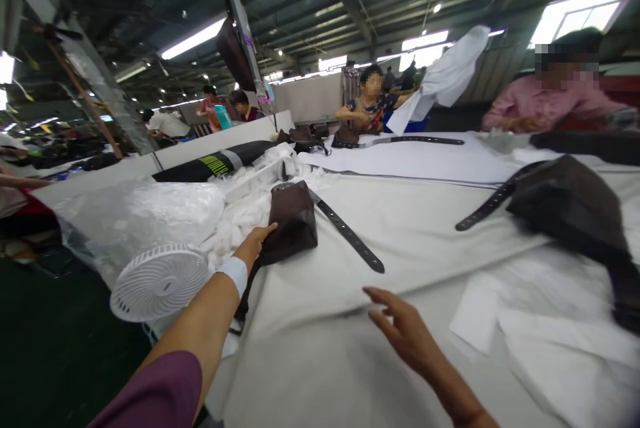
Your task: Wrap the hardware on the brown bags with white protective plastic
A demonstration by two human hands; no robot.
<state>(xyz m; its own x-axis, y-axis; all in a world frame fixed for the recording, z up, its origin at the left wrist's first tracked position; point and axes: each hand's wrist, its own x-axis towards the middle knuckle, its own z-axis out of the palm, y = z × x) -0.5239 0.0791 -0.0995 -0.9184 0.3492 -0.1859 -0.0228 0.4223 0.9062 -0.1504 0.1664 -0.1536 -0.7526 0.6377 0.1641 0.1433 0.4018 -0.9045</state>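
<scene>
My left hand (256, 241) reaches forward and grips the left side of a dark brown leather belt bag (295, 218); some of its fingers are hidden behind the bag. A strap with punched holes (353, 236) runs from this bag over the white cloth, and another strap hangs down near my left wrist. My right hand (400, 325) is over the cloth with its fingers apart, holding nothing, a little nearer to me than the strap's tip. A second dark bag (570, 201), with its own holed strap (483, 211), lies on the right.
A white fan (163, 285) stands beside my left forearm. Behind it are clear plastic sheeting (145, 211) and crumpled white paper (233, 221). White sheets (545, 348) lie at the right. Across the table, one person holds up a white sheet (445, 78); another sits at the right.
</scene>
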